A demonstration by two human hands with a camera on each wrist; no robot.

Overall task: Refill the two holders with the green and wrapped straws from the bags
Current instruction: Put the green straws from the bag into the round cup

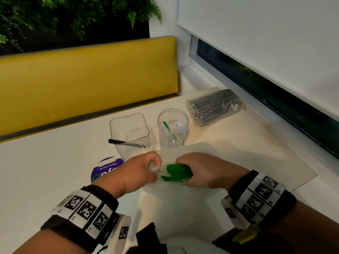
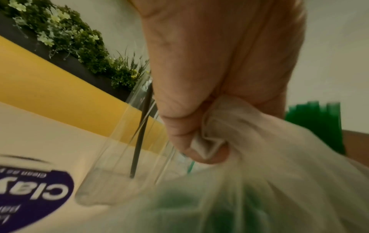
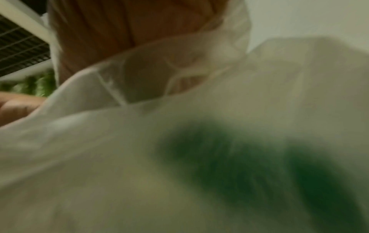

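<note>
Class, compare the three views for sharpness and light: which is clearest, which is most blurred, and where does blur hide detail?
Head view: sharpest, dim and warm, wide-angle bending of the table edge. Left wrist view: the left hand gripping the plastic bag is clear, the purple sticker smeared. Right wrist view: most blurred; the green straws show only as a dark green smudge through the bag.

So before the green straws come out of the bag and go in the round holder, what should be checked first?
1. Left hand grips the bag mouth: ok.
2. Right hand holds the green straws: ok.
3. Straws fully free of the bag: not ok.
4. Round holder upright, one green straw inside, with room: ok.
5. Square holder stands close on its left: ok.
6. How many straws are gripped: cannot tell.
</note>
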